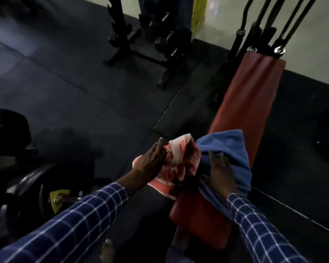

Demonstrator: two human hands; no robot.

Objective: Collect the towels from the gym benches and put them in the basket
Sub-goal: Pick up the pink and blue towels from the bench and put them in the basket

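Note:
A red padded gym bench (249, 103) runs from the near centre up to the right. A blue towel (232, 147) lies crumpled across its middle. My right hand (220, 171) rests on the blue towel with fingers spread over the cloth. A red and white patterned towel (179, 158) hangs off the bench's left edge, and my left hand (150, 164) is closed on it. No basket shows in the head view.
Black weight plates (6, 137) and a loaded barbell end with a yellow collar (57, 200) lie at the left. A dark rack (141, 40) stands behind. Bars with chrome ends (266, 35) lean at the bench's far end. My foot (106, 251) shows below.

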